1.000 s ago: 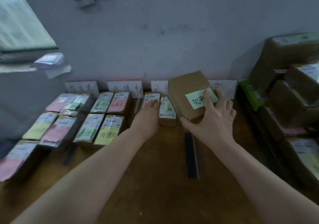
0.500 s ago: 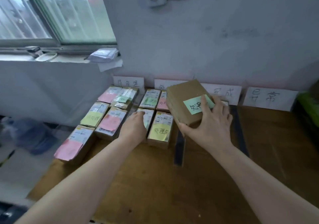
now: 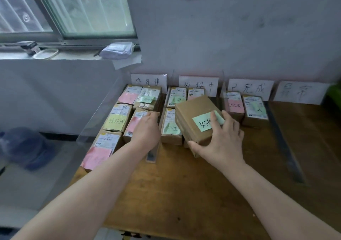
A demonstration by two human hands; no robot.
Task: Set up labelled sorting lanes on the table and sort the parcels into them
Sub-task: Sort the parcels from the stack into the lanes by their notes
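Cardboard parcel (image 3: 193, 110) gripped in the right hand (image 3: 223, 143): thumb hooked round the near left corner, fingers spread over the top face and partly across a green sticky note (image 3: 203, 124) with handwriting on it. Sits over the right-hand column of the second lane on the desk (image 3: 184, 193), in front of the 处理中 sign (image 3: 198, 86). Hides most of what lies below; cannot tell whether resting on a parcel underneath or held just clear of it.

Long axis near-to-far, roughly along the lane, far end skewed a little to the left, top face tipped toward the camera. Already in the right hand, so no reach left to make. Probably only a short lowering and a slight twist needed to square it with the green-noted parcel (image 3: 171, 127) just beside it on the left.

Left hand (image 3: 145, 130) flat with fingers fairly straight, resting on a pink-noted parcel (image 3: 135, 124) in the first lane, across the dark divider strip (image 3: 153, 153). Holding nothing, well placed to steady that row.

Plain brown, taped, bulkier than its neighbours; no printed shipping label on the faces in view. Note's writing half covered by fingers, visible characters seemingly matching the lane sign.
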